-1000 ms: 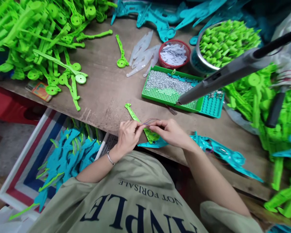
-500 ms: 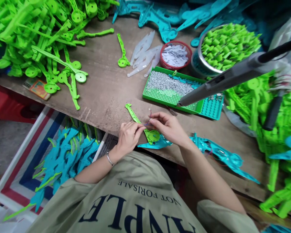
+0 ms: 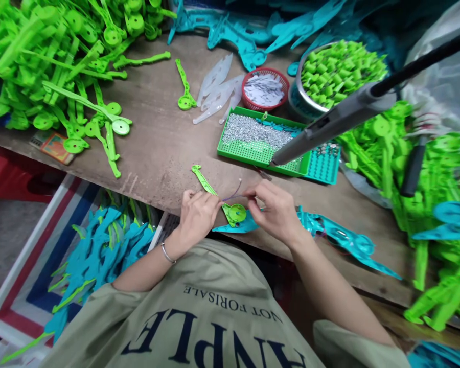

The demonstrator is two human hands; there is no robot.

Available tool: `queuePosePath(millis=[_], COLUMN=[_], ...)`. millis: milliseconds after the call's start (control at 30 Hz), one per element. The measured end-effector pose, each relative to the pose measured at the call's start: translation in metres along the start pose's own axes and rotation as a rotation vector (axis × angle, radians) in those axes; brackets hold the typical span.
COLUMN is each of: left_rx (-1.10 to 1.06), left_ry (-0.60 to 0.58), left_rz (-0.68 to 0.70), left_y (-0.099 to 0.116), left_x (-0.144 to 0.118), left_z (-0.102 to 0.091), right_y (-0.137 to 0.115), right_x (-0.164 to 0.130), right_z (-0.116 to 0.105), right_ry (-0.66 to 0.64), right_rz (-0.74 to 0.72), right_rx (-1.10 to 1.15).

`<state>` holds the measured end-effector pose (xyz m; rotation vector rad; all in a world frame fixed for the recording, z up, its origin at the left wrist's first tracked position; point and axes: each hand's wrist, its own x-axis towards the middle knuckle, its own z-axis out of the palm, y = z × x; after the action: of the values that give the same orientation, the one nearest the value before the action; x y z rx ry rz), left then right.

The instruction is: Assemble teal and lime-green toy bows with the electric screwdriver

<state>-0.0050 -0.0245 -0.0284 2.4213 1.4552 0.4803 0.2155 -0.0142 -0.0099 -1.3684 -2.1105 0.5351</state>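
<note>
A thin dark wire (image 3: 232, 196) stretches between my two hands, with a small pale tip standing up from it. My left hand (image 3: 199, 214) is closed, pinching the wire's left end over a light-green plastic arm with a round disc (image 3: 236, 212). My right hand (image 3: 274, 210) has thumb and forefinger closed on the wire's other end. Under the green arm lies a blue plastic shell (image 3: 233, 225), partly covered by my right hand. Another blue shell (image 3: 339, 238) with thin wires lies right of it, along the table edge.
A grey powered screwdriver (image 3: 322, 128) hangs over a green tray (image 3: 260, 154) of screws. Nearby stand a red basket (image 3: 266, 106) of white strips and a metal bowl (image 3: 299, 87) of green pieces. Green parts pile up at left (image 3: 61, 61) and right; blue ones fill a crate below left.
My right hand has moved away from my left, and the wire between them is drawn out longer. My left hand stays over the green arm. The whole view has shifted slightly.
</note>
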Motion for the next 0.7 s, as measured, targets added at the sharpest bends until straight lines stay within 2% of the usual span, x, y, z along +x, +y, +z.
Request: queuePosePath(millis=[100,167,267,367,467,533,633,700], left_rx=[0.076,0.107,0.081,-0.021,-0.235,-0.393,-0.539,-0.554], left_ry=[-0.028,-0.050,-0.084,-0.108,-0.114,-0.072,0.010,0.047], left_rz=[0.119,0.197,0.261,0.267,0.216,0.109,-0.084,-0.136], left_y=[0.003,0.004,0.001,-0.005,-0.009,-0.009,-0.005,-0.003], left_x=[0.003,0.005,0.009,0.012,0.013,0.013,0.010,0.008], left_z=[-0.005,-0.008,-0.010,-0.011,-0.010,-0.008,-0.004,-0.001], right_y=[0.004,0.005,0.010,0.019,0.028,0.030,0.025,0.018], right_x=[-0.001,-0.003,-0.005,-0.007,-0.009,-0.009,-0.006,0.000], right_z=[-0.001,-0.003,-0.009,-0.014,-0.014,-0.014,-0.011,-0.008], right_ry=[0.048,0.076,0.072,0.058,0.022,-0.033,-0.132,-0.188], right_rz=[-0.101,-0.096,0.001,0.140,0.306,0.364,0.298,0.223], right_rx=[-0.052,-0.029,0.085,0.256,0.407,0.433,0.418,0.462])
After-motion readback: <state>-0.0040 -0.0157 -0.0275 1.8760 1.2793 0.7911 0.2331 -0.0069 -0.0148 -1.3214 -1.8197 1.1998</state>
